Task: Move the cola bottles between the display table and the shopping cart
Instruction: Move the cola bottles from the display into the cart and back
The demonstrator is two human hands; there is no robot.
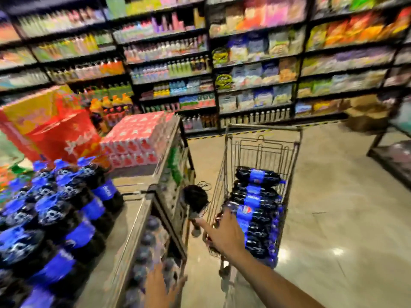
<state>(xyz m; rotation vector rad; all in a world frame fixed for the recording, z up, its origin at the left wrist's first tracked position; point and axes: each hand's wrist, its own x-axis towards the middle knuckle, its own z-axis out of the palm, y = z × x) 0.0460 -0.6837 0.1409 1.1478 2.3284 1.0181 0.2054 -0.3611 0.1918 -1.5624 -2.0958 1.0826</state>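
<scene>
Several cola bottles (55,214) with blue labels and caps stand upright on the wooden display table (131,232) at the left. More cola bottles (255,207) lie stacked on their sides in the wire shopping cart (263,130) in the aisle. My right hand (224,236) reaches over the cart's near left edge and touches the nearest lying bottles. Its thumb sticks out to the left and its fingers are hidden behind it. My left hand (160,287) hovers low beside the table's lower shelf, fingers spread and holding nothing. The whole view is blurred by motion.
Red drink packs (138,138) and red cartons (62,134) are stacked further back on the table. A dark round object (195,198) hangs between table and cart. Stocked shelves (255,70) line the back. Another rack (391,156) stands at the right, across polished floor (333,218).
</scene>
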